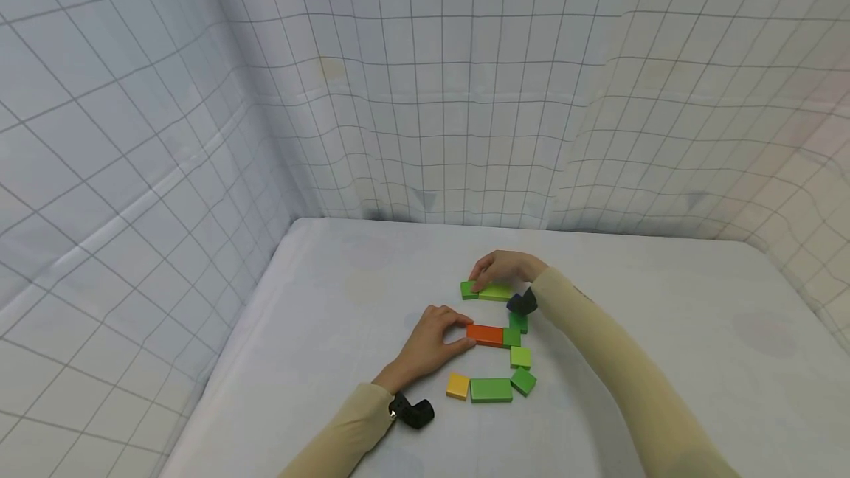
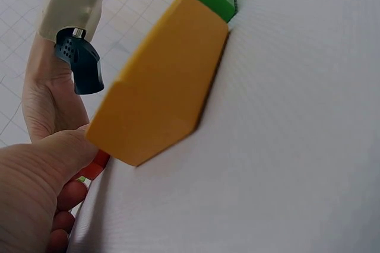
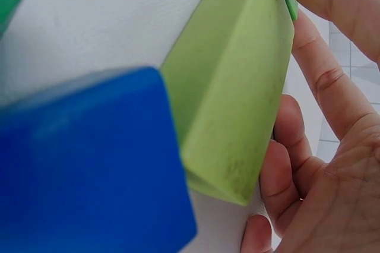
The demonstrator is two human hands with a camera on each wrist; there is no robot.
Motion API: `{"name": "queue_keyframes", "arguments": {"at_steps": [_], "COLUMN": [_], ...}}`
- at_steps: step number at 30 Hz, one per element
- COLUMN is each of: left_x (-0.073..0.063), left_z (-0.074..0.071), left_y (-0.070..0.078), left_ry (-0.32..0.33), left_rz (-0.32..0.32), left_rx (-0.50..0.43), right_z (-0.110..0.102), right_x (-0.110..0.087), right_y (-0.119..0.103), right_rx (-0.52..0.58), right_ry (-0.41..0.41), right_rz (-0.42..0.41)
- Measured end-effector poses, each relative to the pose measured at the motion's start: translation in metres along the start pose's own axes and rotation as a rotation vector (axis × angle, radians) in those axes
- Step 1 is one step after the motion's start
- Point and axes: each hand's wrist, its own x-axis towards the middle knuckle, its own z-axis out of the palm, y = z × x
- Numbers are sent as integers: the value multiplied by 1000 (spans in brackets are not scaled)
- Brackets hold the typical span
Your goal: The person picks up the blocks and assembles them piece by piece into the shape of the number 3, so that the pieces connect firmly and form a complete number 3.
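My left hand pinches the left end of a red block between thumb and fingers. That block's right end meets a small green block. Farther back, my right hand reaches over a row of blocks and grips a small green block with thumb and fingertip. Against it lies a long lime block, beside my curled fingers in the right wrist view. A blue block looms close to that camera; in the head view the black wrist camera covers this spot.
Down the right side run a dark green block, a lime block and a turned green block. A long green block and a yellow-orange block form the near row. Grid-patterned curtains surround the white table.
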Motion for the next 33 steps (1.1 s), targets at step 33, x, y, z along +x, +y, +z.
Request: {"name": "queue_keyframes", "arguments": {"at_steps": [33], "left_x": [2], "left_z": [1], "left_y": [2], "left_ry": [-2], "left_rz": [6], "left_rx": [-6], "right_z": [-22], "right_x": [-48], "right_y": [60], "right_rx": [26], "right_ry": [97], "right_rz": [52]}}
